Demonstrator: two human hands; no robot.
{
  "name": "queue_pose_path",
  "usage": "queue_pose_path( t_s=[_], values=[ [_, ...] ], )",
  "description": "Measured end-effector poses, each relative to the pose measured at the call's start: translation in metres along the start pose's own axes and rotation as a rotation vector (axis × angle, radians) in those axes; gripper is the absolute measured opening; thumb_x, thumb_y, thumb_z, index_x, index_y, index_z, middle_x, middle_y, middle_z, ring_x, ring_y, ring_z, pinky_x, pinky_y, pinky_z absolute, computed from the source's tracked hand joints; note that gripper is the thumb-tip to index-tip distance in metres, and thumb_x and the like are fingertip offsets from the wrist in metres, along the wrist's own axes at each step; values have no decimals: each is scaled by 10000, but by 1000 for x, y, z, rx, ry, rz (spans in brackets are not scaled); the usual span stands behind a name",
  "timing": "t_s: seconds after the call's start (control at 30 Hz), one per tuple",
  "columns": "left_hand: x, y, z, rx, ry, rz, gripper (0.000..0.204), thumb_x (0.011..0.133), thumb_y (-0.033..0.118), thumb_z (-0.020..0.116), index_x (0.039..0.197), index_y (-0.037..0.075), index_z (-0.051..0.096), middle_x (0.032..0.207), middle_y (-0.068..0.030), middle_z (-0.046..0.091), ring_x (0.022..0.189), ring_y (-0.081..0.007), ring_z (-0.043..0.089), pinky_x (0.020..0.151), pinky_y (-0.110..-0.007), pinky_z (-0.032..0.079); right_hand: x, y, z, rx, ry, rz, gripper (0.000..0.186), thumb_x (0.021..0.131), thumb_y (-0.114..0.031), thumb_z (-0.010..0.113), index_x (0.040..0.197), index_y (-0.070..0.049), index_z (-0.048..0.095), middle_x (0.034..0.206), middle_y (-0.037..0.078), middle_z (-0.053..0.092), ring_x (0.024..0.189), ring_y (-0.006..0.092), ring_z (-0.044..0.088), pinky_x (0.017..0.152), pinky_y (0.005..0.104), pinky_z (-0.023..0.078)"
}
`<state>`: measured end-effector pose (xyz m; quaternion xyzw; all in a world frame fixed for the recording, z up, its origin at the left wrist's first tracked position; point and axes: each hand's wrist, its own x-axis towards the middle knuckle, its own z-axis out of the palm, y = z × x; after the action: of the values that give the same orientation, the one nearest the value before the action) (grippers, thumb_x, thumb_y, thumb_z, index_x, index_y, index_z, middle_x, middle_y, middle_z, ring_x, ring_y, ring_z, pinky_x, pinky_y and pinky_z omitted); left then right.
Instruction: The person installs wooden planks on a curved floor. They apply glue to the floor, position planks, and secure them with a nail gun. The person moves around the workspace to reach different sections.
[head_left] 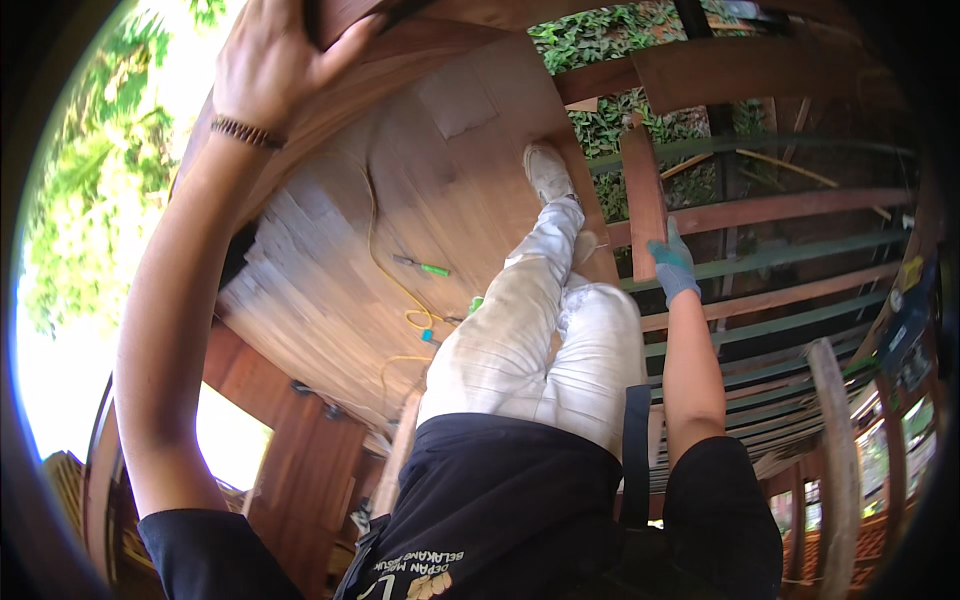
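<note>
At upper left, my left hand (270, 65), bare with a beaded wristband, grips the edge of a reddish wooden board (345, 18), its fingertips cut off by the frame. My right hand (672, 260), in a grey and teal glove, is closed on a short plank (640, 180) at right of my legs. My foot rests on the wooden floorboards (470, 140) beside the open joists. A green-handled tool (432, 269), a yellow hose (372, 200) and a small blue object (427, 336) lie on the boards left of my legs.
Open floor framing (780, 210) with wooden and green-grey joists spans the right, foliage (570, 45) showing through its gaps. An upright pole (835, 430) stands at lower right. Wooden wall panels (300, 470) are at lower left, with bright foliage (120, 120) beyond the left edge.
</note>
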<state>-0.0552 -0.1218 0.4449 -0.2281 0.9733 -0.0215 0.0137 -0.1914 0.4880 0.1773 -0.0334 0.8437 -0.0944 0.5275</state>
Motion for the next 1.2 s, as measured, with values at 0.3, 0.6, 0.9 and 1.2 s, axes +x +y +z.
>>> queue_pose_path(
  t_s=[0.3,0.6,0.9,1.2],
  values=[
    [13,-11,10,29,120,134,823,918,593,662,1408,-44,485,1313,-311,595,1186,-485,591,1014,-508,477,-12,86,76,298,111,189,877,816,-377,707,1569,-50,399,1345,260,645,1248,386,631,1031,436,492],
    [22,-37,16,0,48,108,801,959,643,578,1394,-25,492,1267,-280,596,1149,-455,595,964,-506,461,-23,99,85,188,109,290,858,846,-390,659,1602,-119,359,1424,235,599,1304,409,583,1095,466,466],
    [22,-46,14,-179,-1,196,745,1008,490,624,1409,-95,394,1306,-253,497,1219,-357,484,1103,-436,367,11,89,91,317,300,346,780,893,-352,595,1593,-101,360,1446,241,579,1318,412,572,1107,464,452],
    [24,-36,5,-155,-66,96,729,999,545,594,1380,-47,402,1205,-215,521,1056,-314,518,965,-432,440,12,65,156,209,9,267,670,908,-299,578,1539,-116,445,1455,235,567,1305,414,583,1111,464,467]
  ],
)
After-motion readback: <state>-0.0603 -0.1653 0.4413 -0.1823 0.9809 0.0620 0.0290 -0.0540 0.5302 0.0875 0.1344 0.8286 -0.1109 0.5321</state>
